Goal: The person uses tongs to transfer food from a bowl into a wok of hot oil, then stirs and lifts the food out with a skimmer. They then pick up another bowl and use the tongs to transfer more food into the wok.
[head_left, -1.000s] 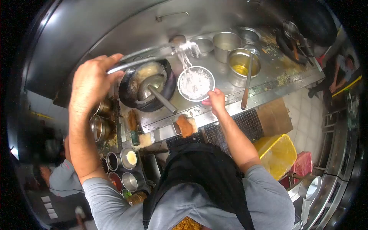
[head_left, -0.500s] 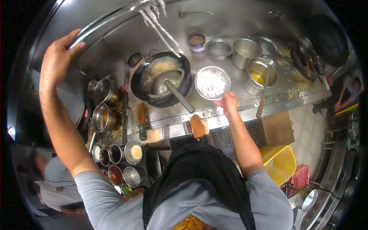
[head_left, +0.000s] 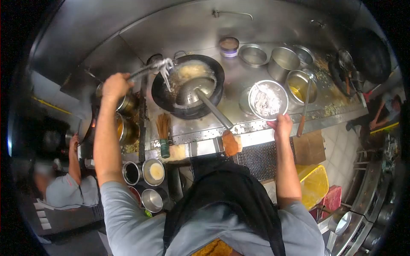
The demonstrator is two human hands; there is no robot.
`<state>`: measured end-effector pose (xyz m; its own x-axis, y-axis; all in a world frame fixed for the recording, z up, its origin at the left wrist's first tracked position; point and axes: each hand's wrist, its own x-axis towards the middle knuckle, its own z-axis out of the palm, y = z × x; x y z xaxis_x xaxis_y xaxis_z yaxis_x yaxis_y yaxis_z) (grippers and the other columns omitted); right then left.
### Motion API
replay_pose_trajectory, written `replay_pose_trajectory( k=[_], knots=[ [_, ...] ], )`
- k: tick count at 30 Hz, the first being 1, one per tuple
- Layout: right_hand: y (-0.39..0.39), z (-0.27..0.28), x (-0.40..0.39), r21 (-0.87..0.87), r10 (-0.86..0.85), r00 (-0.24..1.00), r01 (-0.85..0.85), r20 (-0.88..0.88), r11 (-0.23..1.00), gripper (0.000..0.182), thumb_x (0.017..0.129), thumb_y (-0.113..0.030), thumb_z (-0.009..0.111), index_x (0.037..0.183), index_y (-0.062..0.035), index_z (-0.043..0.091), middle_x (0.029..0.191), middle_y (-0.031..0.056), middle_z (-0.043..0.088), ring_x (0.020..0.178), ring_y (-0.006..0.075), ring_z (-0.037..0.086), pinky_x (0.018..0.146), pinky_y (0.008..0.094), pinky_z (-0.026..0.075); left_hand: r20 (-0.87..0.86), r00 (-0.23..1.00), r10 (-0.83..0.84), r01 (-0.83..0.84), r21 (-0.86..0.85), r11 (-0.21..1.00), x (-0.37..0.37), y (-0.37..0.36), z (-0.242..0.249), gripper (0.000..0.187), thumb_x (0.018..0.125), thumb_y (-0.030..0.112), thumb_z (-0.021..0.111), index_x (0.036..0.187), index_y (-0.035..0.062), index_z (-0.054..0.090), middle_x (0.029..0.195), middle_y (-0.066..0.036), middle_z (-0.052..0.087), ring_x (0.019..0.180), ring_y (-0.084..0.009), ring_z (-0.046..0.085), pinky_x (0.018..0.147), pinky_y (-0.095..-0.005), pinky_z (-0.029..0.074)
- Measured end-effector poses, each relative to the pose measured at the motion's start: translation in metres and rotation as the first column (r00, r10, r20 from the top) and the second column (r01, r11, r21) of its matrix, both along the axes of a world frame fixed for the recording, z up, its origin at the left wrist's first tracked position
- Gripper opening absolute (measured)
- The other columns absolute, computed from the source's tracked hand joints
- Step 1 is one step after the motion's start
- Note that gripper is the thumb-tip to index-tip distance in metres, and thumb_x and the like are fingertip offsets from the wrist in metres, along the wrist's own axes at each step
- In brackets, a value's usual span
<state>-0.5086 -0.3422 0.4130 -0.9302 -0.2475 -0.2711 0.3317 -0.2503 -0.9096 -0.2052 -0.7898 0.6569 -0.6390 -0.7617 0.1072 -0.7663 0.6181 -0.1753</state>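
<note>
My left hand [head_left: 115, 87] is closed round the handle end of metal tongs [head_left: 147, 70]. White, battered-looking strands [head_left: 165, 77] hang from the tongs' tip over the left part of a black wok [head_left: 160, 96]. Inside the wok are bubbling liquid, a pale yellow mass [head_left: 192, 71] and a round metal strainer [head_left: 188, 91], its handle resting over the front rim. My right hand [head_left: 282, 124] grips the lower rim of a metal bowl [head_left: 284, 91] with white coated pieces [head_left: 267, 100] in it, above the steel counter.
Steel pots [head_left: 284, 62] and a ladle [head_left: 306, 104] with a wooden handle stand right of the bowl. A bamboo brush [head_left: 163, 134] and an orange cloth [head_left: 230, 144] lie at the front edge. Another person [head_left: 70, 190] is at the far left, one more [head_left: 384, 111] at the far right.
My left hand and the tongs have come down and right, bringing the strands over the wok. My right hand has moved the bowl to the right.
</note>
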Motion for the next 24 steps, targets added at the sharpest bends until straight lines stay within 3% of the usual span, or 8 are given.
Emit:
replay_pose_trajectory(
  k=[3,4,9,11,15,17,21,24],
  knots=[
    [0.008,-0.002,0.003,0.011,0.035,0.999,-0.035,-0.019,0.999,0.019,0.086,-0.002,0.049,0.101,0.0037,0.059,0.084,0.0106,0.064,0.061,0.0181,0.063,0.054,0.0322,0.061,0.094,0.991,0.093,-0.098,0.058,0.993,-0.011,-0.018,-0.065,0.038,0.080,0.035,0.069,0.114,0.0172,0.070,0.106,-0.017,0.069,0.103,-0.0340,0.065,0.089,-0.0437,0.052],
    [0.012,-0.004,0.002,0.014,0.032,0.999,-0.032,-0.020,0.999,0.019,0.086,-0.002,0.049,0.101,0.0037,0.059,0.084,0.0106,0.064,0.061,0.0181,0.063,0.054,0.0322,0.061,0.043,0.992,0.118,-0.120,0.059,0.991,-0.012,-0.015,-0.076,0.040,0.081,0.036,0.069,0.116,0.0178,0.069,0.106,-0.017,0.069,0.102,-0.0344,0.065,0.089,-0.0439,0.052],
    [0.012,-0.008,-0.008,0.026,0.041,0.997,-0.040,-0.059,0.999,0.019,0.087,-0.002,0.050,0.102,0.0054,0.060,0.088,0.0119,0.066,0.065,0.0195,0.066,0.054,0.0322,0.061,-0.140,0.982,0.125,-0.131,-0.037,0.991,-0.019,0.026,-0.064,0.045,0.081,0.036,0.069,0.123,0.0194,0.065,0.106,-0.017,0.068,0.100,-0.0353,0.065,0.086,-0.0446,0.052],
    [0.016,-0.004,-0.016,0.013,0.095,0.995,-0.095,-0.043,0.995,0.019,0.088,-0.003,0.049,0.102,0.0046,0.061,0.090,0.0120,0.066,0.066,0.0194,0.066,0.055,0.0312,0.061,-0.189,0.982,-0.027,0.007,-0.108,0.994,-0.030,0.062,-0.038,0.045,0.082,0.036,0.069,0.124,0.0190,0.064,0.107,-0.017,0.068,0.099,-0.0346,0.065,0.085,-0.0445,0.052],
    [0.027,-0.003,-0.037,0.033,0.152,0.986,-0.151,-0.062,0.988,0.017,0.089,-0.004,0.050,0.100,0.0037,0.061,0.087,0.0105,0.065,0.063,0.0173,0.064,0.056,0.0302,0.060,-0.153,0.982,-0.107,0.102,-0.041,0.994,-0.085,0.179,0.023,0.044,0.082,0.032,0.070,0.123,0.0167,0.065,0.110,-0.013,0.068,0.100,-0.0327,0.065,0.085,-0.0418,0.051],
    [0.033,-0.008,-0.047,0.020,0.184,0.980,-0.183,-0.077,0.983,0.016,0.089,-0.004,0.051,0.099,0.0035,0.061,0.085,0.0100,0.064,0.062,0.0165,0.063,0.056,0.0300,0.059,-0.066,0.933,-0.353,0.353,-0.014,0.936,-0.110,0.222,0.028,0.042,0.079,0.030,0.072,0.119,0.0171,0.066,0.106,-0.013,0.068,0.096,-0.0315,0.066,0.082,-0.0427,0.052],
    [0.041,0.000,-0.056,0.000,0.195,0.973,-0.197,-0.127,0.980,0.010,0.087,-0.003,0.053,0.090,0.0032,0.060,0.078,0.0077,0.062,0.060,0.0148,0.062,0.054,0.0290,0.057,0.080,0.850,-0.521,0.521,0.020,0.853,-0.162,0.295,0.017,0.044,0.073,0.028,0.077,0.115,0.0170,0.068,0.098,-0.011,0.070,0.090,-0.0311,0.067,0.078,-0.0417,0.054],
    [0.044,-0.015,-0.071,0.152,0.295,0.934,-0.267,-0.203,0.951,0.015,0.087,-0.003,0.051,0.096,0.0022,0.061,0.083,0.0090,0.065,0.063,0.0160,0.065,0.056,0.0286,0.059,0.090,0.797,-0.597,0.601,-0.021,0.799,-0.191,0.329,0.006,0.043,0.074,0.028,0.076,0.115,0.0167,0.067,0.095,-0.010,0.068,0.086,-0.0307,0.067,0.075,-0.0414,0.055]
  ],
)
